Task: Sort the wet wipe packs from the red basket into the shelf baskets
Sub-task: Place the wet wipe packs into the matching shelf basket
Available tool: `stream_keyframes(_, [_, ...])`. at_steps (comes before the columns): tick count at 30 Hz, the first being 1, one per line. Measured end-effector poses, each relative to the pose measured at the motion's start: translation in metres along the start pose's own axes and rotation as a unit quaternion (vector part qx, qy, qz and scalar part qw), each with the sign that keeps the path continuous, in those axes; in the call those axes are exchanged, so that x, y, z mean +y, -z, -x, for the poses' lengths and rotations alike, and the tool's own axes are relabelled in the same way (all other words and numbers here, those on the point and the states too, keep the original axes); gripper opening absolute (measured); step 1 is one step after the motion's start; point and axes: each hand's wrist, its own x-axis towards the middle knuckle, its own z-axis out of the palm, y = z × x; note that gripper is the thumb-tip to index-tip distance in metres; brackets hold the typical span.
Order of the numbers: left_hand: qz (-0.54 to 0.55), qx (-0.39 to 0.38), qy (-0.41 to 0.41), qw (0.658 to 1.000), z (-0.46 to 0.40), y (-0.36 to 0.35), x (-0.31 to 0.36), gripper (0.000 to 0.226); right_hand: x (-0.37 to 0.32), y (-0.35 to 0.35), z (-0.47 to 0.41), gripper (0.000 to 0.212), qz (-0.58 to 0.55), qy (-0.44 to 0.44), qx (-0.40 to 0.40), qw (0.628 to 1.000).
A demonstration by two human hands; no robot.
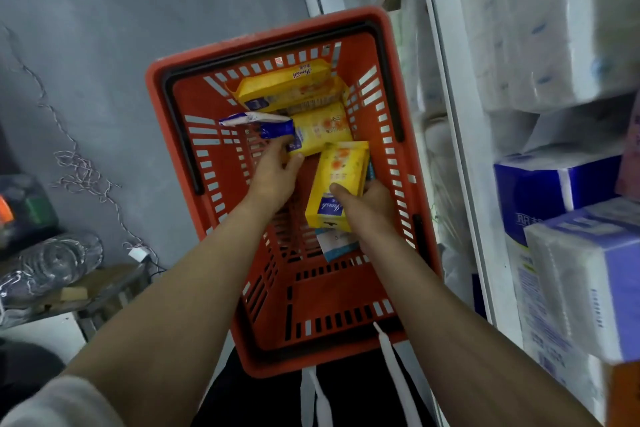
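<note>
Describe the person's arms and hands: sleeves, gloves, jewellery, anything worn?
Both forearms are bare from elbow to wrist. The left hand and right hand wear no gloves; no watch, ring or band shows. A light grey short sleeve covers the left upper arm at the frame's lower left corner. The right arm's sleeve is out of view.

The basket [277, 184] sits on the floor [104, 45], with the shelf [460, 149] just to its right. Inside it, several packs [287, 87] lie toward the far end. The left hand [273, 177] reaches in at the middle pack [322, 128]; the right hand [367, 208], beside it, grips the nearest pack [339, 180]. Tissue bundles [561, 201] fill the shelf.
</note>
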Motion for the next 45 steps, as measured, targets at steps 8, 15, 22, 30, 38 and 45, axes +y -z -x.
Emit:
stream_keyframes(8, [-0.366, -0.038, -0.167, 0.915, -0.041, -0.001, -0.016, 0.06, 0.015, -0.006, 0.01, 0.042, 0.012, 0.032, 0.035, 0.999])
stream_keyframes(15, [-0.338, 0.031, -0.159, 0.927, -0.031, -0.005, -0.021, 0.058, 0.015, -0.007, 0.009, 0.045, 0.046, 0.049, 0.06, 0.996])
stream_keyframes(22, [-0.295, 0.033, -0.087, 0.951, -0.047, -0.014, -0.015, 0.075, 0.022, -0.007, 0.005, 0.048, 0.051, 0.047, 0.052, 0.996])
stream_keyframes(30, [-0.28, 0.024, 0.038, 0.959, -0.035, -0.012, -0.023, 0.047, 0.028, -0.007, 0.005, 0.049, 0.054, 0.049, 0.052, 0.996])
stream_keyframes(38, [0.026, 0.026, 0.119, 0.992, -0.003, -0.016, -0.018, 0.029, 0.027, -0.001, 0.009, 0.042, 0.055, 0.056, 0.043, 0.996])
stream_keyframes(45, [0.161, 0.06, 0.087, 0.981, 0.053, 0.019, 0.016, 0.028, 0.002, 0.021, 0.049, 0.071, -0.04, 0.114, -0.009, 0.993])
